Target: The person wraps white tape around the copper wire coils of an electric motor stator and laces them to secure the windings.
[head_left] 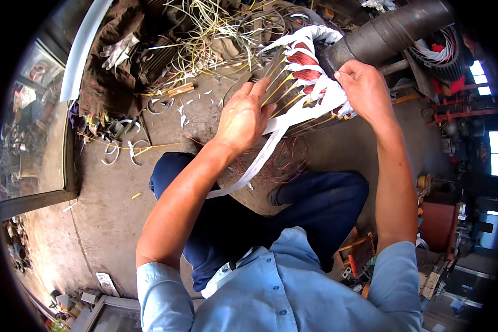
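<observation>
In front of me is a ring of red wire coils (302,58), bound with white cloth tape (299,114), seated in a metal motor stator. Thin yellow sleeved leads (279,88) stick out along its left side. My left hand (243,117) lies against that side, fingers stretched out over the edge beside the leads. A loose tape tail passes under this hand and hangs toward my lap. My right hand (366,91) is at the ring's right side, thumb and forefinger pinched together by the wrapped coils. What sits in the pinch is too small to make out.
A thick dark metal cylinder (393,34) juts out at the upper right, close to my right hand. Tangled pale wires (205,39) lie beyond the stator. Fine red wire scraps (282,163) are below it. A glass-paned frame (39,122) stands at the left.
</observation>
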The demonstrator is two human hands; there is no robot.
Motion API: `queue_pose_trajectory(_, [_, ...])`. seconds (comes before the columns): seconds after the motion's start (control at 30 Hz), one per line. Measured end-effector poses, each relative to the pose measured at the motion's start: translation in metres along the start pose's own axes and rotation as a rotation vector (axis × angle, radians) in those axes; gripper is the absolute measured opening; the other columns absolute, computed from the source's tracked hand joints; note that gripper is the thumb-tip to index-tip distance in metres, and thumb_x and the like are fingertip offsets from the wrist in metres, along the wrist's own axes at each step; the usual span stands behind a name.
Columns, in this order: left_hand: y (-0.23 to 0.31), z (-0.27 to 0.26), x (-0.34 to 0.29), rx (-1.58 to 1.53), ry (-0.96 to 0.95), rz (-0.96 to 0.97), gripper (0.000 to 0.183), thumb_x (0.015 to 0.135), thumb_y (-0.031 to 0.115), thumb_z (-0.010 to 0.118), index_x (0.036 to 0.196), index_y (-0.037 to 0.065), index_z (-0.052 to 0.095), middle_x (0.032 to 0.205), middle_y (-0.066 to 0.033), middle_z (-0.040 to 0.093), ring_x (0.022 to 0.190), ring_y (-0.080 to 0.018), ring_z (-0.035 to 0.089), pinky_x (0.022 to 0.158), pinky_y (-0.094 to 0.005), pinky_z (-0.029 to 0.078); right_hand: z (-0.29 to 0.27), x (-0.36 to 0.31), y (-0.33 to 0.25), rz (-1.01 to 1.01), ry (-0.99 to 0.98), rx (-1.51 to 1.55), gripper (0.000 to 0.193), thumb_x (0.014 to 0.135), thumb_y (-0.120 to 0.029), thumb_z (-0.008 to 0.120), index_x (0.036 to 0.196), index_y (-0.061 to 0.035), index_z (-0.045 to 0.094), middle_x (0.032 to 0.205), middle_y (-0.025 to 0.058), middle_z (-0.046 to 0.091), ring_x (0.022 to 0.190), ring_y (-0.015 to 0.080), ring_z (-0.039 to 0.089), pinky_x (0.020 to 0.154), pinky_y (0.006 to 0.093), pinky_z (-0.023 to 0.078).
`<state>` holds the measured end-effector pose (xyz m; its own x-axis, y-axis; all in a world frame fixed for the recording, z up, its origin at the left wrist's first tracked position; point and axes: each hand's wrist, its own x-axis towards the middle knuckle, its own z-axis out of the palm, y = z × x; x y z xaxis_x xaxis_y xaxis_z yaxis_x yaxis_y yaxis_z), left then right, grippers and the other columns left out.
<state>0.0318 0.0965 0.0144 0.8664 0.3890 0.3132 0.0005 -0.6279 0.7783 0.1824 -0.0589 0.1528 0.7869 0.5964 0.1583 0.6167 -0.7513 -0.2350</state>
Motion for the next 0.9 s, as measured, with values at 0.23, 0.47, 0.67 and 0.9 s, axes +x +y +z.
queue_pose_trajectory(0.23, [0.002,0.016,0.029,-0.139,0.159,0.259,0.021,0.093,0.016,0.061,0.111,0.007,0.066,0.103,-0.013,0.063,0.095,-0.0337,0.062,0.083,-0.0397,0.051,0.007,0.0,0.0,0.011,0.021,0.092,0.019,0.086,-0.018,0.066,0.099,-0.0052,0.069,0.081,0.0176,0.068,0.073,0.0319,0.065,0.067,0.0389,0.05])
queue_pose_trajectory(0.47, [0.0,-0.014,0.035,-0.514,-0.025,0.036,0.037,0.101,0.035,0.051,0.1,0.002,0.068,0.093,-0.0101,0.07,0.089,-0.0195,0.065,0.084,-0.0336,0.05,-0.001,-0.013,-0.028,0.081,0.005,1.123,0.04,0.088,-0.008,0.064,0.121,0.009,0.05,0.089,0.0144,0.068,0.08,0.0188,0.067,0.07,0.029,0.052])
queue_pose_trajectory(0.67, [-0.001,-0.038,0.017,-0.771,-0.217,-0.119,0.045,0.101,0.04,0.049,0.084,0.002,0.065,0.082,-0.0072,0.068,0.086,-0.0184,0.063,0.086,-0.033,0.047,0.016,-0.055,-0.056,0.108,-0.021,1.75,0.039,0.091,-0.005,0.057,0.126,0.0054,0.041,0.094,0.0142,0.063,0.09,0.0283,0.066,0.085,0.0404,0.053])
queue_pose_trajectory(0.9, [-0.056,-0.118,-0.09,-0.959,0.091,-0.38,0.034,0.103,0.028,0.046,0.08,0.003,0.053,0.071,-0.0101,0.057,0.08,-0.0246,0.062,0.086,-0.038,0.049,0.024,-0.085,-0.047,0.242,0.01,1.942,0.045,0.09,-0.005,0.057,0.131,-0.0002,0.041,0.097,0.0157,0.063,0.091,0.0298,0.065,0.086,0.0435,0.051])
